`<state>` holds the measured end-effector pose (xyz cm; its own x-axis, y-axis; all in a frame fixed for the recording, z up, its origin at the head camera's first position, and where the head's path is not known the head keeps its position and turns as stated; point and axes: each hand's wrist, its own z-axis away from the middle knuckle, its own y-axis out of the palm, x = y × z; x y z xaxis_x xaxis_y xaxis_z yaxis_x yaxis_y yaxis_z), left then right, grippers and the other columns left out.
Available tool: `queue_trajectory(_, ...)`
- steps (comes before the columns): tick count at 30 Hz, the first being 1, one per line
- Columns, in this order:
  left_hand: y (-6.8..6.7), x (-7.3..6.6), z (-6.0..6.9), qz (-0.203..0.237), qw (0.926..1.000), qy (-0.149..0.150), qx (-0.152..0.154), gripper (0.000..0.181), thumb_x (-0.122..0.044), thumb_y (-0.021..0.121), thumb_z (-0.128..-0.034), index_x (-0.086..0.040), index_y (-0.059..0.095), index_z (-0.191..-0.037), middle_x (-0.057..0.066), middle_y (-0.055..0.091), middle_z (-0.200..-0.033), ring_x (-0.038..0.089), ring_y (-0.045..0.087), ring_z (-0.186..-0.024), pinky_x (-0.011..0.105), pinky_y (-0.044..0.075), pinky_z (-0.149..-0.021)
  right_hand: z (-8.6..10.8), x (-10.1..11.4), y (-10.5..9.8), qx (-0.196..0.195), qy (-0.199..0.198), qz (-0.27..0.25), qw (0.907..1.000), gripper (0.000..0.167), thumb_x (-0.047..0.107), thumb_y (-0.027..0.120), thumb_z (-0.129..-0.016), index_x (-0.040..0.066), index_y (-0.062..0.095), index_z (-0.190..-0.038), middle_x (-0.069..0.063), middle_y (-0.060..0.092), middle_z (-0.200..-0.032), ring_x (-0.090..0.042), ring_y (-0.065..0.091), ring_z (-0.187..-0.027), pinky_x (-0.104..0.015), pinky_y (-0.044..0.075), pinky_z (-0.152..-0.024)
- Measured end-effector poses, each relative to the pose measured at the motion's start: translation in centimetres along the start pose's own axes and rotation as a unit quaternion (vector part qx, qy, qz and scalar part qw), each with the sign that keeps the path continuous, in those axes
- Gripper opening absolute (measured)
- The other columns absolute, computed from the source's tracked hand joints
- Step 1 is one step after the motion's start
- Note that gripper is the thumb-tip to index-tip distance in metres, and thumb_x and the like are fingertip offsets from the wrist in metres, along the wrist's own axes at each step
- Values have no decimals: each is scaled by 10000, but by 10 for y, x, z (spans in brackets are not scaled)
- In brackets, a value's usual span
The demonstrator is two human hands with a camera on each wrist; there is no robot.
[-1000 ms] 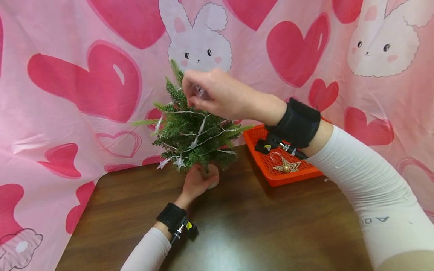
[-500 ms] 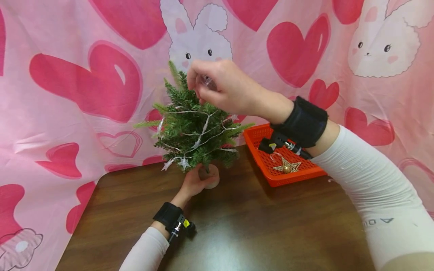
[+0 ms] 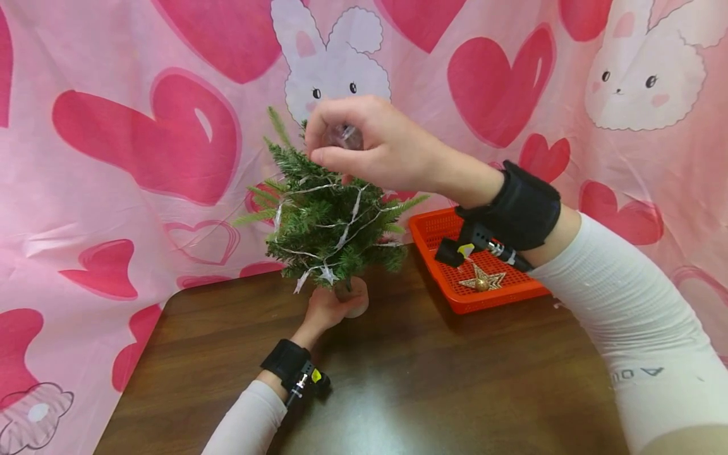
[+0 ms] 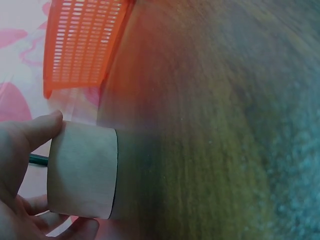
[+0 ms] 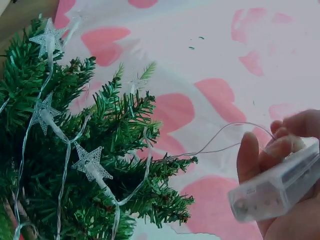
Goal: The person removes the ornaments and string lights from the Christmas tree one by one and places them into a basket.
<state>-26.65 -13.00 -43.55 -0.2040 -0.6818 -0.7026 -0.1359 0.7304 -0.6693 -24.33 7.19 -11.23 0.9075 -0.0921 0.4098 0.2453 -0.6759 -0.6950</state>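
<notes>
A small artificial Christmas tree point(image 3: 318, 221) stands on the table, wound with a string of star lights point(image 5: 91, 163). My left hand point(image 3: 327, 308) grips the pale round base point(image 4: 82, 172) of the tree, thumb on one side and fingers on the other. Beside the upper branches, my right hand point(image 3: 387, 142) holds the clear battery box point(image 5: 272, 187) of the lights in curled fingers. A thin wire point(image 5: 215, 137) runs from the branches to these fingers. The right hand covers part of the treetop in the head view.
An orange basket point(image 3: 455, 302) stands to the right of the tree, with a gold star ornament point(image 3: 482, 278) in it. The wooden table point(image 3: 455, 379) meets a pink curtain point(image 3: 136, 253) with hearts and rabbits behind.
My right hand has risen slightly with the battery box. The tree has turned a little: its top shifted left and its lower stars moved right. The left hand stays at the base.
</notes>
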Motion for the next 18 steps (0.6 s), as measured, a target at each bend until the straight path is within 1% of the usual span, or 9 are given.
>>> queue_trajectory(3, 1, 0, 1, -155, 9999, -31, -67, 697, -334, 814, -798, -71, 495, -1359, 191, 622, -1278, 387, 601, -1171, 525, 497, -932, -1, 2, 0, 88, 9, 696, 9975, 39, 88, 668, -905, 86, 653, -940, -25, 502, -719, -163, 459, -632, -240, 421, -713)
queue_trajectory(5, 2, 0, 1, -180, 9998, 24, -85, 745, -339, 816, -794, -87, 464, -1400, 183, 604, -1304, 377, 597, -1180, 520, 498, -932, 0, 2, 0, 165, 114, 1299, 9913, 83, 98, 696, -875, 91, 658, -948, -18, 471, -687, -155, 440, -651, -254, 391, -741)
queue_trajectory(6, 3, 0, 1, -166, 9997, 126, -122, 753, -330, 818, -793, -85, 458, -1407, 187, 599, -1306, 380, 596, -1179, 525, 495, -931, 0, 2, 0, 203, 197, 1597, 9868, 96, 104, 704, -867, 93, 660, -952, -17, 473, -687, -157, 450, -657, -266, 411, -828)
queue_trajectory(8, 4, 1, 0, -126, 9994, 285, -174, 766, -317, 822, -792, -102, 442, -1422, 184, 582, -1324, 377, 585, -1196, 529, 485, -947, 0, 2, 1, 304, 403, 2163, 9750, 122, 120, 718, -854, 97, 667, -962, -26, 500, -690, -172, 484, -685, -320, 406, -829)
queue_trajectory(10, 4, 2, -2, -67, 9988, 442, -205, 778, -299, 826, -790, -114, 429, -1432, 178, 562, -1343, 372, 564, -1221, 533, 466, -974, 0, 2, 1, 443, 673, 2596, 9624, 172, 139, 743, -844, 83, 676, -992, -49, 570, -728, -194, 528, -729, -367, 429, -884)
queue_trajectory(12, 3, 3, -3, 11, 9981, 588, -186, 720, -276, 825, -793, -105, 463, -1392, 173, 583, -1302, 367, 577, -1191, 530, 468, -957, 0, 1, 2, 651, 1057, 2919, 9484, 232, 175, 770, -837, 82, 682, -1031, -69, 637, -804, -215, 560, -774, -409, 447, -924)
queue_trajectory(13, 2, 3, -4, 90, 9980, 614, -111, 692, -261, 821, -798, -109, 475, -1378, 164, 589, -1287, 356, 582, -1180, 516, 471, -951, -1, 0, 1, 769, 1246, 3046, 9412, 265, 197, 781, -834, 82, 681, -1051, -75, 657, -843, -224, 570, -800, -400, 462, -867)
queue_trajectory(15, -2, 4, -4, 421, 9972, 583, 189, 615, -227, 807, -815, -101, 513, -1340, 150, 605, -1256, 334, 590, -1157, 484, 478, -930, -1, -1, 1, 971, 1609, 3257, 9266, 306, 237, 802, -824, 89, 682, -1064, -65, 679, -925, -230, 583, -846, -409, 494, -838)
queue_trajectory(18, -7, 4, -3, 778, 9948, 288, 589, 514, -199, 793, -832, -104, 568, -1284, 127, 629, -1223, 296, 600, -1138, 432, 483, -912, 0, -4, 2, 1130, 1844, 3523, 9106, 304, 279, 821, -806, 108, 684, -1017, -34, 679, -949, -246, 599, -881, -423, 508, -822)
